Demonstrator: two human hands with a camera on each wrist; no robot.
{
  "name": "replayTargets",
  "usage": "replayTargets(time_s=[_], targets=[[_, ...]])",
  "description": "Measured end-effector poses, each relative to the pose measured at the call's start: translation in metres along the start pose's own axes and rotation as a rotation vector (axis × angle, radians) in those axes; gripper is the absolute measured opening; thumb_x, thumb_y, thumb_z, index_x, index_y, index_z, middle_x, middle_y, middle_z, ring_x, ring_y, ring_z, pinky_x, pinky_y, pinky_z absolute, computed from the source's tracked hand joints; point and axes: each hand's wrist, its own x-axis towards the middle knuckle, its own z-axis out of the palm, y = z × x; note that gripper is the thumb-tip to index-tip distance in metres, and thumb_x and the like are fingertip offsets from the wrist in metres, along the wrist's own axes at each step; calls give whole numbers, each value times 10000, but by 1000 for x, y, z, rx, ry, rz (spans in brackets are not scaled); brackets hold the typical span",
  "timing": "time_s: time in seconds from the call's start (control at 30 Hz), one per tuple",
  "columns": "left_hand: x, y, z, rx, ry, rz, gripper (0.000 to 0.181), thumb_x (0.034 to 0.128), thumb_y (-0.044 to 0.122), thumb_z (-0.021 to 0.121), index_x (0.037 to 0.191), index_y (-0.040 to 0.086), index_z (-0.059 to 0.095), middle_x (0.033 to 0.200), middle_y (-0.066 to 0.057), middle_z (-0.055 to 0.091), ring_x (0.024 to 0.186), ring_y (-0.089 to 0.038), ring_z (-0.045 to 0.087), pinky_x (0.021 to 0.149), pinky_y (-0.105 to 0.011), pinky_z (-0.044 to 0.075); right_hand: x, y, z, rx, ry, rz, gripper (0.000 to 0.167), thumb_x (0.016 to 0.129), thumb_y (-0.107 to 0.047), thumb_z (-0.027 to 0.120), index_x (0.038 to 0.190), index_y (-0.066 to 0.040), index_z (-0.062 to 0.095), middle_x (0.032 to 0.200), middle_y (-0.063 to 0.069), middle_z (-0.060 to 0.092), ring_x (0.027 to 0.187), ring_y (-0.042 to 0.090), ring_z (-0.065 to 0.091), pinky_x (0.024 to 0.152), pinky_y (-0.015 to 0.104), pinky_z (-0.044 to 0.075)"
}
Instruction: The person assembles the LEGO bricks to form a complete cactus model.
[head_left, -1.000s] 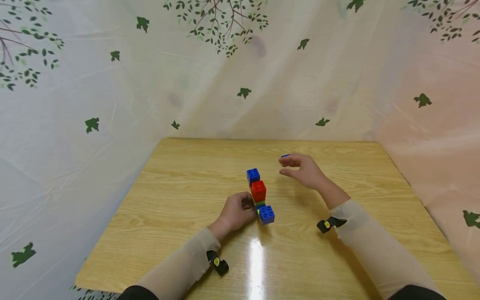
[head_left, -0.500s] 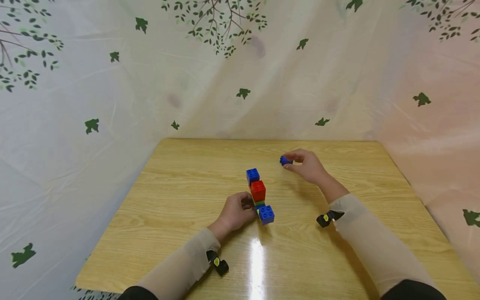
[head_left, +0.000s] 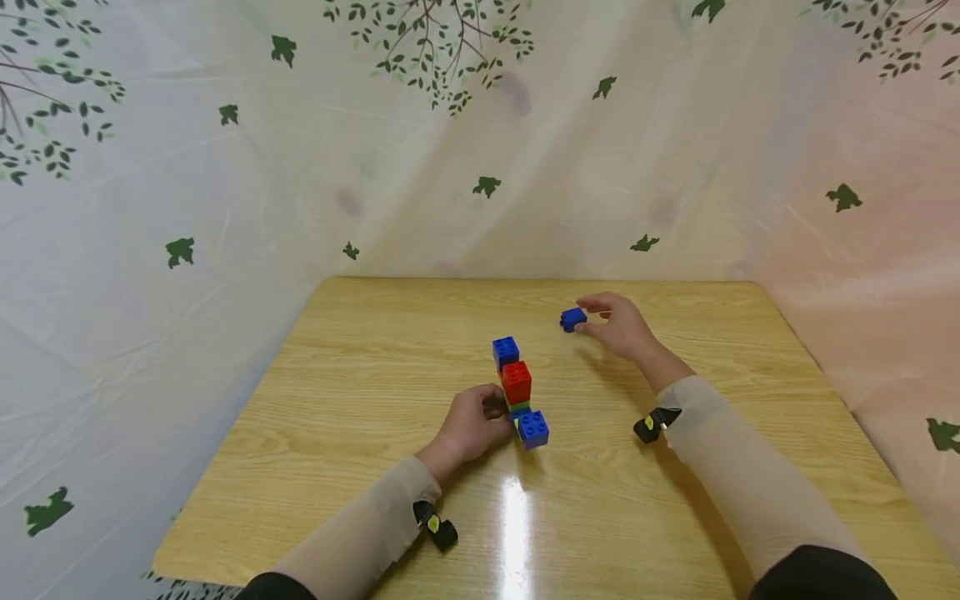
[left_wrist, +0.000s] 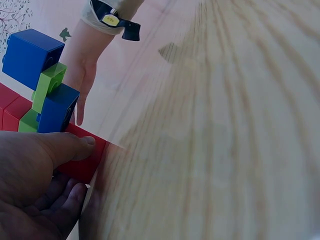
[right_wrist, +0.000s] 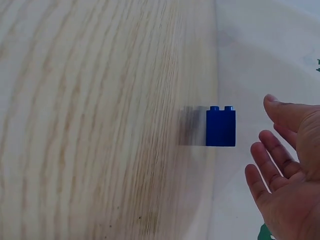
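Observation:
My left hand (head_left: pixel 474 423) grips the base of a stack of toy building bricks in the middle of the table. In the left wrist view, the left thumb (left_wrist: pixel 75 147) presses a red brick (left_wrist: pixel 92 162) at the bottom. Above it are a blue brick (left_wrist: pixel 60 107), a light green brick (left_wrist: pixel 48 86) and another blue brick (left_wrist: pixel 32 57). A red brick (head_left: pixel 517 382) tops the middle of the stack. Farther back, a loose blue brick (head_left: pixel 573 318) lies on its side, studs facing left. My right hand (head_left: pixel 618 327) is just right of it, fingers spread, apart from it in the right wrist view.
The light wooden table (head_left: pixel 360 350) reaches back to a pale curtain (head_left: pixel 420 208) printed with leaves. More curtain hangs along both sides. A small black device (head_left: pixel 656 423) is strapped to the right wrist, and a similar one to the left.
The right hand reached the loose blue brick, had its fingers at it half a second ago, and has drawn back to the right, uncovering it. The left hand and stack stayed put.

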Motion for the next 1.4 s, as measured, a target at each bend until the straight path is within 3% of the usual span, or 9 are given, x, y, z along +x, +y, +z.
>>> replayTargets(time_s=[0.33, 0.67, 0.97, 1.17, 1.4], targets=[[-2, 2, 1, -10, -2, -11, 279, 874, -18, 799, 1132, 45, 714, 1111, -36, 743, 1055, -163, 720, 946, -288, 584, 15, 12, 8, -53, -37, 53, 501, 981, -101, 753, 1447, -25, 587, 1438, 186, 532, 1348, 412, 497, 1145, 580, 409], [-2, 3, -1, -25, -7, -6, 277, 867, -34, 801, 1120, 35, 711, 1112, -51, 743, 1055, -176, 724, 940, -293, 588, 35, 18, 19, -91, -60, 47, 661, 936, -49, 790, 1533, -52, 507, 1492, 195, 508, 1375, 414, 480, 1107, 572, 456], [-1, 2, -1, -32, -8, -2, 277, 871, -25, 805, 1126, 36, 714, 1116, -50, 745, 1058, -176, 725, 940, -295, 589, 38, 15, 26, -131, -102, 90, 576, 953, -12, 749, 1497, -51, 563, 1460, 249, 480, 1372, 464, 460, 1157, 585, 399], [-2, 2, 0, -20, -6, -5, 277, 875, -8, 810, 1130, 46, 717, 1115, -39, 744, 1053, -168, 724, 937, -295, 589, 38, 16, 26, -176, -109, 95, 454, 981, -68, 731, 1423, -42, 627, 1463, 261, 486, 1387, 480, 450, 1164, 609, 383], [-2, 2, 0, -4, -2, -8, 274, 880, 10, 814, 1130, 63, 718, 1122, -36, 740, 1061, -180, 721, 944, -311, 590, 35, 14, 20, -72, -42, 159, 385, 1011, -158, 720, 1356, -50, 587, 1385, 201, 572, 1279, 401, 548, 1094, 561, 475]])
